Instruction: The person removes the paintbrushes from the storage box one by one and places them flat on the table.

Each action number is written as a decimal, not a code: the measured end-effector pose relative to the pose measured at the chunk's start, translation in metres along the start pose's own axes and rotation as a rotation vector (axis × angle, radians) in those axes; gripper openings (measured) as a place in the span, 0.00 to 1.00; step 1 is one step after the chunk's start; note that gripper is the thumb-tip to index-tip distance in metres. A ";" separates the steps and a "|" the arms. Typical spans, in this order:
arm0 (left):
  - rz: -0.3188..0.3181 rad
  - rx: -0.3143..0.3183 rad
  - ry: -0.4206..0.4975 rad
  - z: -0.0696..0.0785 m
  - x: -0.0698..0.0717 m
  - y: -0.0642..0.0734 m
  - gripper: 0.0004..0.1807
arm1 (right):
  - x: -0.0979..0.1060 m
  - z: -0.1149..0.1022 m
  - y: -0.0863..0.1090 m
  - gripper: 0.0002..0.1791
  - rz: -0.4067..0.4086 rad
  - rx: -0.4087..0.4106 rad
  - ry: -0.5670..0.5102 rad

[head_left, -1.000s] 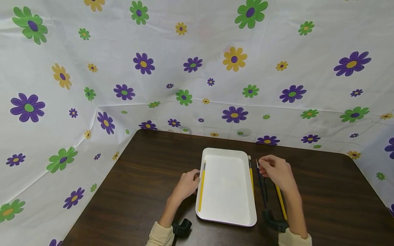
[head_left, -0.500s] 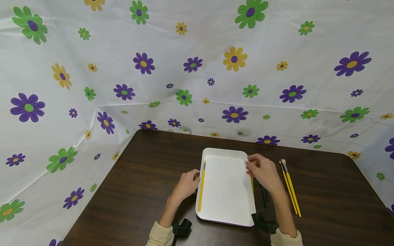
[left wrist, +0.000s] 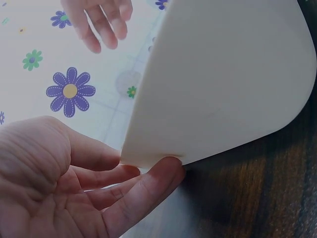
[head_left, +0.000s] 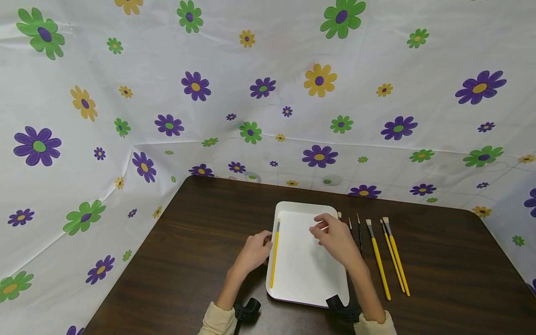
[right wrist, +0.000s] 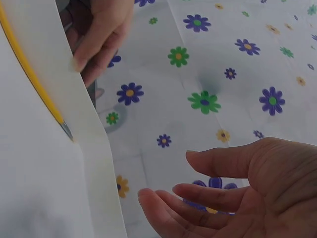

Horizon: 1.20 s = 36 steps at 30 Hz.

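My left hand (head_left: 254,251) holds the left wall of a white tray (head_left: 307,294). In the left wrist view, thumb and fingers of that hand (left wrist: 111,183) pinch the tray's edge (left wrist: 213,89). A yellow-handled paintbrush (head_left: 274,258) lies inside the tray along its left side, bristles toward the far end. Above the tray's right half is my right hand (head_left: 337,237), its fingers loosely bent and nothing between them. The right wrist view shows this hand (right wrist: 237,188) with thumb and fingertips apart, and the paintbrush (right wrist: 37,79) beyond it in the tray.
Right of the tray, two dark-handled paintbrushes (head_left: 359,232), a broad yellow paintbrush (head_left: 378,260) and two touching yellow paintbrushes (head_left: 398,260) lie on the dark wooden table (head_left: 452,260). Another paintbrush's tip (head_left: 339,215) shows beside the right rim. A flowered cloth (head_left: 268,107) hangs behind.
My right hand has moved left, from over the dark paintbrushes, past the tray's right rim, to above the tray, uncovering paintbrushes on the right. The left hand, tray and paintbrush inside stay put.
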<state>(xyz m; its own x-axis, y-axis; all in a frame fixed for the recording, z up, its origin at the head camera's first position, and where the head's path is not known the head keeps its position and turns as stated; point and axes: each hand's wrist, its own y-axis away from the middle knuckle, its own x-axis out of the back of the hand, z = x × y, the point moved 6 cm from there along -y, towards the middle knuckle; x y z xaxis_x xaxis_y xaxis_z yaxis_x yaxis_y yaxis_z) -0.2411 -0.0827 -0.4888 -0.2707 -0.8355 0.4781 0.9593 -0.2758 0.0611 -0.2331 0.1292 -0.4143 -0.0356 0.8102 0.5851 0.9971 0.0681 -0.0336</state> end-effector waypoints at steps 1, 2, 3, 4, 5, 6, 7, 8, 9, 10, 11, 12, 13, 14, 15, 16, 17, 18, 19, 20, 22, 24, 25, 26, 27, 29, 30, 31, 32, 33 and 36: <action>0.000 0.000 -0.001 0.000 0.000 0.000 0.18 | -0.002 -0.001 0.000 0.19 -0.001 0.005 0.002; 0.000 0.001 -0.002 0.000 0.000 0.000 0.18 | -0.005 -0.002 0.000 0.19 0.000 0.004 0.006; 0.001 0.001 -0.003 0.000 0.000 0.000 0.18 | -0.007 -0.003 0.000 0.20 0.000 0.005 0.010; 0.001 0.002 -0.003 0.001 0.000 0.000 0.18 | -0.010 -0.004 0.000 0.20 0.000 0.008 0.014; 0.001 0.004 -0.003 0.001 0.000 0.000 0.18 | -0.012 -0.005 0.000 0.20 -0.003 0.011 0.017; 0.001 0.007 -0.003 0.001 0.000 0.000 0.18 | -0.015 -0.006 0.000 0.20 -0.004 0.011 0.021; 0.001 0.009 -0.001 0.001 0.000 0.000 0.18 | -0.017 -0.006 -0.001 0.21 -0.007 0.009 0.021; 0.001 0.013 0.000 0.001 0.000 0.000 0.18 | -0.020 -0.007 -0.001 0.21 -0.011 0.007 0.023; 0.001 0.015 -0.001 0.002 0.000 0.001 0.18 | -0.023 -0.007 -0.001 0.21 -0.016 0.005 0.022; 0.001 0.017 -0.001 0.002 0.000 0.001 0.18 | -0.025 -0.007 -0.001 0.21 -0.023 0.003 0.021; 0.001 0.018 -0.002 0.002 0.000 0.001 0.18 | -0.028 -0.007 -0.001 0.21 -0.028 -0.001 0.024; 0.002 0.019 -0.004 0.002 0.000 0.001 0.18 | -0.031 -0.007 -0.002 0.21 -0.034 -0.004 0.023; 0.002 0.019 -0.006 0.002 0.000 0.001 0.18 | -0.034 -0.008 -0.002 0.21 -0.040 -0.004 0.026; 0.002 0.020 -0.007 0.002 0.000 0.001 0.19 | -0.038 -0.007 -0.002 0.21 -0.047 -0.005 0.030; 0.002 0.021 -0.008 0.002 0.000 0.001 0.19 | -0.041 -0.008 -0.002 0.21 -0.056 -0.003 0.032; 0.001 0.022 -0.007 0.002 0.000 0.001 0.19 | -0.045 -0.008 -0.002 0.21 -0.065 -0.002 0.033; 0.001 0.023 -0.008 0.002 0.000 0.000 0.19 | -0.049 -0.008 -0.002 0.21 -0.076 -0.001 0.034; 0.001 0.023 -0.008 0.002 0.000 0.000 0.18 | -0.053 -0.008 -0.002 0.21 -0.088 0.002 0.032; 0.001 0.024 -0.009 0.001 0.000 0.000 0.18 | -0.058 -0.008 -0.003 0.21 -0.100 0.002 0.031; 0.002 0.022 -0.008 0.001 0.000 0.000 0.18 | -0.062 -0.007 -0.003 0.21 -0.112 0.002 0.031; 0.004 0.019 -0.007 0.001 0.000 0.000 0.18 | -0.069 -0.008 -0.004 0.22 -0.132 0.006 0.033; 0.006 0.013 -0.005 0.002 0.001 0.000 0.18 | -0.076 -0.007 -0.004 0.22 -0.148 0.004 0.039; 0.006 0.013 -0.004 0.001 0.001 -0.001 0.18 | -0.078 -0.007 -0.005 0.22 -0.153 0.004 0.041; 0.007 0.010 -0.003 0.001 0.001 -0.001 0.18 | -0.080 -0.007 -0.005 0.22 -0.157 0.008 0.045; 0.007 0.012 -0.004 0.001 0.001 -0.001 0.18 | -0.082 -0.007 -0.005 0.22 -0.160 0.010 0.043; 0.008 0.009 -0.003 0.001 0.001 -0.001 0.18 | -0.086 -0.007 -0.004 0.21 -0.165 0.009 0.042; 0.008 0.007 -0.002 0.002 0.001 -0.001 0.18 | -0.088 -0.007 -0.004 0.21 -0.166 0.012 0.042; 0.008 0.010 -0.003 0.001 0.001 -0.001 0.18 | -0.090 -0.007 -0.004 0.21 -0.167 0.014 0.043; 0.008 0.008 -0.002 0.001 0.001 0.000 0.18 | -0.092 -0.006 -0.005 0.21 -0.169 0.016 0.044; 0.007 0.009 0.000 0.002 0.001 0.000 0.18 | -0.094 -0.006 -0.005 0.21 -0.170 0.012 0.045; 0.007 0.003 0.003 0.002 0.002 0.000 0.18 | -0.100 -0.004 -0.006 0.22 -0.179 0.008 0.050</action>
<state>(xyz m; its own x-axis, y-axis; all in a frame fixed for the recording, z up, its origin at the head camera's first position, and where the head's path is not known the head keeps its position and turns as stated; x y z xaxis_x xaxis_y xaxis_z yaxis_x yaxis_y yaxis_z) -0.2412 -0.0832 -0.4865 -0.2638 -0.8390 0.4759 0.9615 -0.2680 0.0605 -0.2351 0.0458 -0.4695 -0.2088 0.7548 0.6218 0.9746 0.2134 0.0682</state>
